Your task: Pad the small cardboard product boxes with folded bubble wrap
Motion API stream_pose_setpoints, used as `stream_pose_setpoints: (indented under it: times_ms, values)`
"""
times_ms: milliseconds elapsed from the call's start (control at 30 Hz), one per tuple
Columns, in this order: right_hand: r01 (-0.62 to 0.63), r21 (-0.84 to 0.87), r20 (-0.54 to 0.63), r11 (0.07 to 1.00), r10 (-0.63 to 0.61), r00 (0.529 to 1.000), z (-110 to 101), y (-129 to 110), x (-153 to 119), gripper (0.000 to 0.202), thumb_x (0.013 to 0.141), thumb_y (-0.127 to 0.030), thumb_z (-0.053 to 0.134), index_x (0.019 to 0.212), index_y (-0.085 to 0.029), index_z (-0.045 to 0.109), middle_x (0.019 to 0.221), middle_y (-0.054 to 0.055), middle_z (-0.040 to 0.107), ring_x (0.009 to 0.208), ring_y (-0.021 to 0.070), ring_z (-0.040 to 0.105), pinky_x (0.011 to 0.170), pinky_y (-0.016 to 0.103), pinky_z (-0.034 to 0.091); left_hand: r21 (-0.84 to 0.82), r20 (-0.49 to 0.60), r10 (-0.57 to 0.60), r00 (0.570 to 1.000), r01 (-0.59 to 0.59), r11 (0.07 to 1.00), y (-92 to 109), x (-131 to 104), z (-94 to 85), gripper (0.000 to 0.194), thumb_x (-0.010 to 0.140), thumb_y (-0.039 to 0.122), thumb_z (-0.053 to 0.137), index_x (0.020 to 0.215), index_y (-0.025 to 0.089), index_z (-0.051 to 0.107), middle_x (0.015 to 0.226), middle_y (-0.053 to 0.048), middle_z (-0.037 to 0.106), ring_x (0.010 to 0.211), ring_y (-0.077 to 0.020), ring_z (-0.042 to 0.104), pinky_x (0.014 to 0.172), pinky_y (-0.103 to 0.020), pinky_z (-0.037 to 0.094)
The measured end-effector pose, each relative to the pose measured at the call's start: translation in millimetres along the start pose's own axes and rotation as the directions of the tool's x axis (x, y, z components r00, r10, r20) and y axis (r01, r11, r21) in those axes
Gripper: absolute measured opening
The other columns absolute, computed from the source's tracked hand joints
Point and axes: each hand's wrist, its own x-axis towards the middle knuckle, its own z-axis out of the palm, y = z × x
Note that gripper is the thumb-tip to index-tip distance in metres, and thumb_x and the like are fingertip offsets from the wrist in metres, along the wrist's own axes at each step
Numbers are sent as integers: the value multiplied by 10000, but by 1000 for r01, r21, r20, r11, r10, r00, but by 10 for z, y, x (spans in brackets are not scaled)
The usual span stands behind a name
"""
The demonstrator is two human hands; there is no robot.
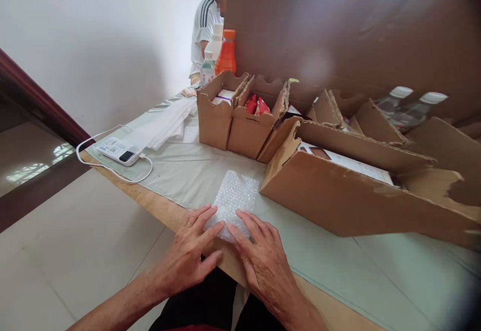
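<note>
A small bubble-wrap pouch point(237, 191) lies flat at the front edge of the cloth-covered table. On its near left side rests my left hand point(197, 243), fingers stretched out and fingertips touching the wrap. My right hand point(261, 256) lies over the near right corner, its fingers spread and also touching the plastic. Neither hand is gripping anything. Whether something is inside the pouch I cannot tell. Just beyond it to the right stands a long cardboard box point(319, 191) with a white packet point(349, 163) inside.
Smaller cardboard bins point(248, 133) stand behind, one with red packets point(257, 104). A white power bank point(118, 151) with a cable and clear plastic bags point(169, 118) lie on the left. An orange bottle point(226, 53) stands at the back, near another person point(205, 25).
</note>
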Motion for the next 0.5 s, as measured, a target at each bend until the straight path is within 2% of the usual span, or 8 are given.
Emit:
stream_pose_setpoints:
  times_ms: [67,167,267,300,333,400,433,500]
  values:
    - [19,14,24,1000,-19,1000,41,46,29,402,952,-196,569,1348,-203,639,1443,155,624,1289,340,586,967,514,511,70,-32,-21,999,24,997,-68,24,-19,656,865,224,688,1483,224,469,1663,-173,314,1566,-392,225,1236,-645,257]
    - [-2,93,5,996,1,1000,115,98,42,333,966,-146,531,1252,-218,687,1349,120,695,1233,314,639,959,501,539,118,-49,-52,997,58,991,-197,19,-59,779,848,335,754,1547,257,421,1720,-171,187,1588,-452,99,1235,-721,44]
    - [-119,293,-87,949,150,985,139,62,58,323,1012,-129,491,1241,-252,683,1284,68,732,1177,230,683,974,406,570,-180,10,-219,976,217,959,-268,3,-129,767,873,445,740,1553,294,420,1704,-150,266,1571,-429,208,1246,-677,128]
    - [-165,369,-111,915,220,969,133,25,68,313,1024,-149,501,1258,-266,673,1288,57,729,1177,210,686,985,376,572,-344,52,-323,945,320,883,-268,12,-168,736,903,471,702,1557,300,412,1681,-147,323,1550,-405,283,1240,-642,207]
    - [-201,435,-127,878,280,952,123,-22,79,309,1031,-164,510,1269,-283,666,1301,45,722,1193,194,682,998,351,571,-507,107,-430,897,421,752,-258,32,-213,706,932,494,659,1560,297,405,1646,-149,387,1512,-381,370,1218,-600,292]
    - [-215,516,-134,829,326,936,100,-132,102,338,1038,-162,496,1300,-313,648,1336,28,701,1237,173,661,1021,318,560,-747,253,-578,776,537,393,-213,99,-302,685,957,548,604,1557,285,402,1539,-152,520,1379,-336,543,1125,-513,439]
    - [-189,533,-128,825,299,946,92,-187,113,361,1037,-153,485,1321,-317,636,1352,27,691,1249,166,653,1023,306,557,-809,336,-599,727,549,212,-184,141,-333,703,947,579,603,1550,275,409,1472,-151,579,1296,-316,610,1061,-471,492]
    - [-85,528,-94,845,158,983,84,-281,136,395,1026,-129,471,1348,-306,619,1380,37,674,1266,163,638,1026,298,552,-841,484,-556,676,535,-81,-127,219,-346,774,897,625,646,1534,243,430,1337,-145,667,1138,-280,691,926,-388,550]
